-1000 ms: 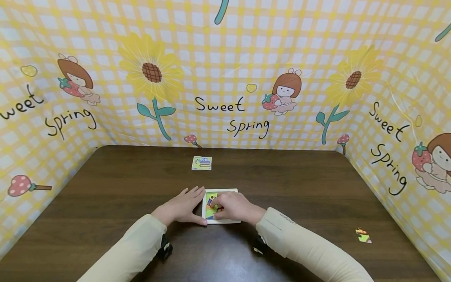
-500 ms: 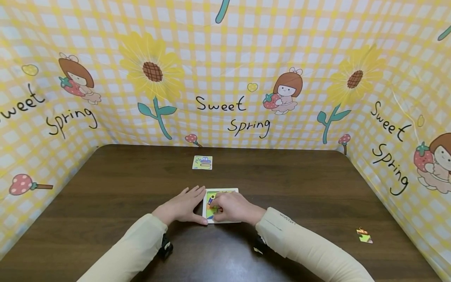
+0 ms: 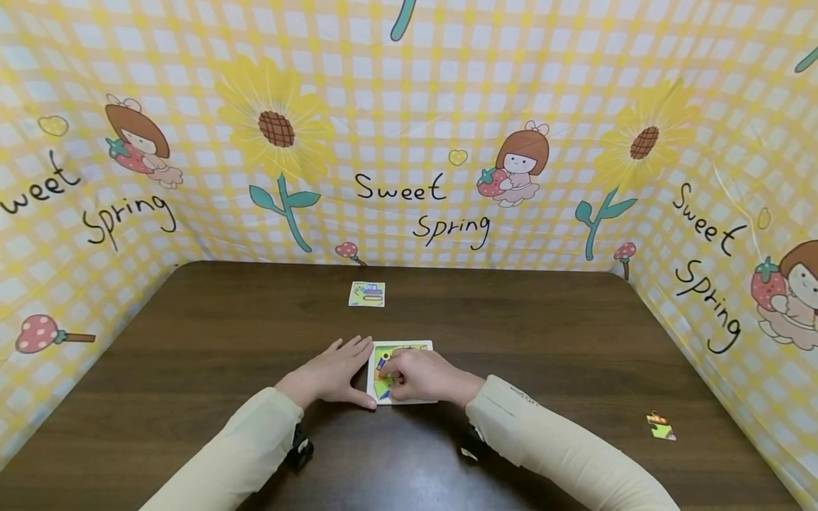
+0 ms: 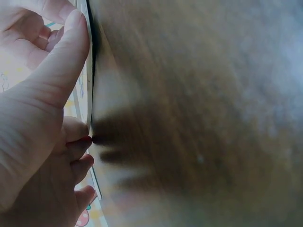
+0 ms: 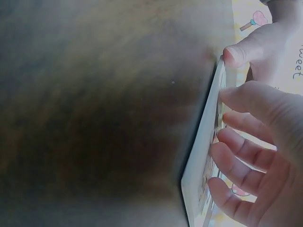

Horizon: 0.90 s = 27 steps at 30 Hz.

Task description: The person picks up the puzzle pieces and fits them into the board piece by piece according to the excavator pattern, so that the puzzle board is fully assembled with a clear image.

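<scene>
A white-rimmed jigsaw tray (image 3: 409, 344) lies on the table, with a colourful green picture inside. My left hand (image 3: 332, 372) rests along its left edge, fingers extended, the thumb at the near corner. Over the middle and right of the tray, my right hand (image 3: 424, 376) bends its fingers and thumb down to a green jigsaw piece (image 3: 383, 387) near the lower left corner and seems to pinch it. Much of the picture is hidden under this hand. In the right wrist view, the thumb and fingertips meet the tray (image 5: 201, 149) surface.
A square picture card (image 3: 367, 294) with a blue vehicle lies beyond the tray. Loose jigsaw pieces (image 3: 661, 428) lie at the far right. Another small piece (image 3: 469, 454) shows partly below the right wrist. A checked cloth (image 3: 409, 128) walls the table on three sides.
The green piece at the tray's lower left has shifted and turned slightly under my right fingers. My left hand stays in place.
</scene>
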Tool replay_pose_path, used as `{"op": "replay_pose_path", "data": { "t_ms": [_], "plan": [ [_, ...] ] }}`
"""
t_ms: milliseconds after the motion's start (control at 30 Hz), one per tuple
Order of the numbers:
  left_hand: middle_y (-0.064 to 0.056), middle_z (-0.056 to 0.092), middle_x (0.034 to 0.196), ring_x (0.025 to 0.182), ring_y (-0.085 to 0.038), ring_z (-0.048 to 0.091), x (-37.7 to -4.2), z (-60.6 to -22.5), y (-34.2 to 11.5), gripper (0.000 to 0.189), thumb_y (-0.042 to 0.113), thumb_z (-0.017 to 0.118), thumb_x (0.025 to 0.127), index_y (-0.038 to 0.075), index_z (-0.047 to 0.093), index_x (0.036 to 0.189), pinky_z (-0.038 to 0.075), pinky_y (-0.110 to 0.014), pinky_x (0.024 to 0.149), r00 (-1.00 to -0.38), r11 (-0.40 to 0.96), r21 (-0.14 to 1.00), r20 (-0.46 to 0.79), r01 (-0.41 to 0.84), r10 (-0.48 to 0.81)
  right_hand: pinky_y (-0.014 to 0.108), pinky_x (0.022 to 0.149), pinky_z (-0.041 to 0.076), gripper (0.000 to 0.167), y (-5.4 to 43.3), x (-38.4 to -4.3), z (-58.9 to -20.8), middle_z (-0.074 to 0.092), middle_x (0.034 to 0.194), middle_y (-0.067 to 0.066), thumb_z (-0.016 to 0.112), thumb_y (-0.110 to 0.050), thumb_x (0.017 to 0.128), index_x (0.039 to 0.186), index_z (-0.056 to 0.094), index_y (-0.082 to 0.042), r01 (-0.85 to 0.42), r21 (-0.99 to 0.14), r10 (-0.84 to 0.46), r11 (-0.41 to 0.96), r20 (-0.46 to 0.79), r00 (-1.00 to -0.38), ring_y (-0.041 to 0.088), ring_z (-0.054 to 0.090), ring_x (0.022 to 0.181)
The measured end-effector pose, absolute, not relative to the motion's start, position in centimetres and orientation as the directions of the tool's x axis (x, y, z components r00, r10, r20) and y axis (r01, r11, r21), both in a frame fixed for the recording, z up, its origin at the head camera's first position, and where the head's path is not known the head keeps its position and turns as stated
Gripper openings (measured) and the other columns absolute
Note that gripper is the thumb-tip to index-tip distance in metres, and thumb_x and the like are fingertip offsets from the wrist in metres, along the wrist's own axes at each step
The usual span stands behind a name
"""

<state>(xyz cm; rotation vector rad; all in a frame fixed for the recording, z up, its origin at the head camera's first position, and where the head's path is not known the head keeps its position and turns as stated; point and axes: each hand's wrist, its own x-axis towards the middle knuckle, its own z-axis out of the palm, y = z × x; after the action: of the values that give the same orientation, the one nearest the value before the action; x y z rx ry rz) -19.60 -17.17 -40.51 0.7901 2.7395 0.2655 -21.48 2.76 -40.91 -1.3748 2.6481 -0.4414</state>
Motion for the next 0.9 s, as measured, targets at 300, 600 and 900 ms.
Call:
{"op": "replay_pose_path", "data": {
  "t_ms": [300, 600, 900],
  "plan": [
    [-0.021, 0.02, 0.147, 0.135, -0.036, 0.015, -19.45, -40.42, -17.17, 0.1, 0.059, 0.063, 0.076, -0.008, 0.026, 0.141, 0.011, -0.052, 0.106, -0.816, 0.834, 0.265, -0.209, 0.484, 0.54, 0.019, 0.048, 0.034, 0.038, 2.54, -20.73, -41.09, 0.046, 0.063, -0.009, 0.08, -0.041, 0.068, 0.079, 0.056, -0.014, -0.713, -0.3, -0.741, 0.634, 0.029, -0.671, 0.005, 0.042, 0.056],
    [-0.021, 0.021, 0.147, 0.135, -0.036, 0.016, -19.54, -40.5, -17.17, 0.102, 0.06, 0.063, 0.075, -0.008, 0.026, 0.141, 0.011, -0.052, 0.106, -0.816, 0.833, 0.255, -0.2, 0.491, 0.542, 0.017, 0.057, 0.04, 0.039, 2.83, -21.32, -40.98, 0.056, 0.08, -0.012, 0.078, -0.035, 0.073, 0.106, 0.065, -0.018, -0.758, -0.319, -0.801, 0.568, -0.006, -0.598, -0.001, 0.049, 0.067],
    [-0.021, 0.02, 0.147, 0.135, -0.036, 0.016, -19.62, -40.73, -17.21, 0.101, 0.06, 0.063, 0.076, -0.008, 0.026, 0.141, 0.011, -0.052, 0.106, -0.814, 0.83, 0.253, -0.197, 0.497, 0.547, 0.016, 0.054, 0.038, 0.031, 2.82, -21.25, -41.1, 0.057, 0.078, -0.012, 0.075, -0.029, 0.076, 0.105, 0.07, -0.019, -0.777, -0.289, -0.808, 0.56, 0.02, -0.589, -0.002, 0.047, 0.067]
  ]
}}
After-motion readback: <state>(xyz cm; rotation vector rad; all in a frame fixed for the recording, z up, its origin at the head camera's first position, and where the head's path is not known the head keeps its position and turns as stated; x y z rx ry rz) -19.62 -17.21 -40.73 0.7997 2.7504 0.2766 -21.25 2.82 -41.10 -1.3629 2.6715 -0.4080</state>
